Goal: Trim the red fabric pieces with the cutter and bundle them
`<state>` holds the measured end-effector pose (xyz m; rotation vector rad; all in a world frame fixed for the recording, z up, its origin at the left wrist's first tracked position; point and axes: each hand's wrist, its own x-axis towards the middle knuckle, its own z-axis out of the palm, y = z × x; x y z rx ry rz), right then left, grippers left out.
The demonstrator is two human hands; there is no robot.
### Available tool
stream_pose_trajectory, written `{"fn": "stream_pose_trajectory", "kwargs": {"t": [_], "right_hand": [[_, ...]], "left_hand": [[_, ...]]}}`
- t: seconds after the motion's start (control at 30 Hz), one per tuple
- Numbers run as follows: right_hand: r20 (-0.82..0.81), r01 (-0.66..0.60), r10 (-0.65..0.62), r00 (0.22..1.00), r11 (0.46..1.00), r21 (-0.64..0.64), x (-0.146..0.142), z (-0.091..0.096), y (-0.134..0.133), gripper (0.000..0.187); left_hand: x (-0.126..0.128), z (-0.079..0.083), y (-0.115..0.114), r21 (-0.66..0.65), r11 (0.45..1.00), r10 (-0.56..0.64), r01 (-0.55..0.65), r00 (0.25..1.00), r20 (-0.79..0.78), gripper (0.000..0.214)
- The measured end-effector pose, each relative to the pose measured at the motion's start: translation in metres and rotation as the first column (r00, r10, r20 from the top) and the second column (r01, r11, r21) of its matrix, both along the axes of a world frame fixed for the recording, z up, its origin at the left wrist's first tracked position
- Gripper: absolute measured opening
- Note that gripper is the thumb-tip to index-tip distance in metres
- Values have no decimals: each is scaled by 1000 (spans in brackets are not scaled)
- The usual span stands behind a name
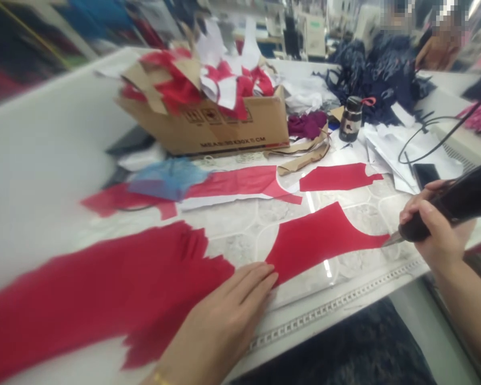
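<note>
A cut red fabric piece (312,240) with curved edges lies flat on the table. My left hand (240,299) rests on its near left corner, fingers stretched out and lying flat. My right hand (441,224) is wrapped round a black hand-held tool (465,198) with a pointed metal tip. That tip is at the narrow right end of the red piece; whether it touches the cloth is hard to tell. Left of my left hand spreads a stack of red fabric pieces (104,289) with uneven, layered edges. Another red piece (332,177) lies farther back.
A cardboard box (224,125) heaped with red and white scraps stands behind. Nearby are a dark jar (350,120), a phone (425,174), a black cord (436,141), white sheets (396,147) and dark cloth (377,75). A ruler strip (336,302) runs along the table's front edge.
</note>
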<state>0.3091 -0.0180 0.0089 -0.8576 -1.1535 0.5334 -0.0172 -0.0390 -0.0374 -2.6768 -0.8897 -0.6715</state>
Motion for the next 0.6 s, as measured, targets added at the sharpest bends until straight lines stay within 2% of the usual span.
{"fn": "stream_pose_trajectory", "kwargs": {"t": [0.37, 0.5, 0.6], "right_hand": [[65, 54, -49, 997, 997, -64, 8, -10, -3, 17], [85, 56, -56, 995, 998, -3, 11, -5, -2, 23], [182, 150, -151, 972, 989, 21, 19, -1, -9, 36]], "left_hand": [[5, 1, 0, 34, 999, -7, 8, 999, -32, 28], [13, 3, 4, 78, 996, -36, 41, 997, -65, 34], [17, 4, 6, 50, 998, -25, 27, 999, -36, 29]]}}
